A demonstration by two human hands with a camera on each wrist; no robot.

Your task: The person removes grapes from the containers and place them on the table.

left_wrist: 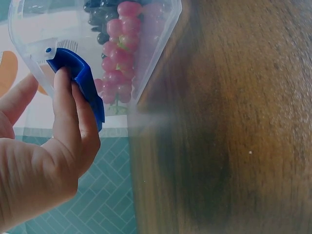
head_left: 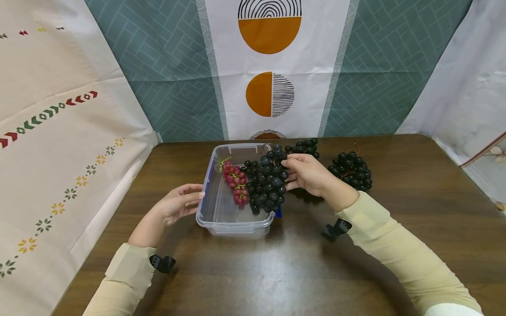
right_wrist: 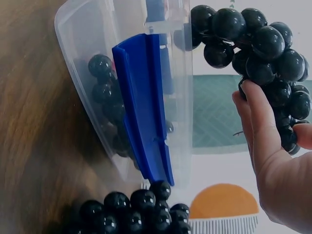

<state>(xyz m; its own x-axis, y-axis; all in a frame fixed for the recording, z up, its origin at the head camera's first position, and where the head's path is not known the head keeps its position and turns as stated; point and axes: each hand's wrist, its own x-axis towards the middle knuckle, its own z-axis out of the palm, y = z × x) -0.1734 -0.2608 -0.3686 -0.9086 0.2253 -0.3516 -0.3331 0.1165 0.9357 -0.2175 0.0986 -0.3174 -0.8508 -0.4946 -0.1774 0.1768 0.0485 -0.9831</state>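
Note:
A clear plastic container (head_left: 233, 221) with blue side latches (left_wrist: 80, 75) stands on the table. At its left side my left hand (head_left: 179, 204) grips the edge, fingers against one latch and thumb at the rim. My right hand (head_left: 308, 175) holds a bunch of black grapes (head_left: 272, 180) by its upper end, above the container's right half. Inside lies a bunch of red grapes (head_left: 236, 182) with green stems. More black grapes (right_wrist: 102, 92) show through the container's right wall, partly hidden from above by the held bunch.
Beyond my right hand, a black grape bunch (head_left: 304, 147) lies by the container's back right corner. Another black grape bunch (head_left: 352, 171) lies farther right on the brown wooden table (head_left: 245, 276). Patterned cloth (head_left: 178, 87) hangs at the far edge.

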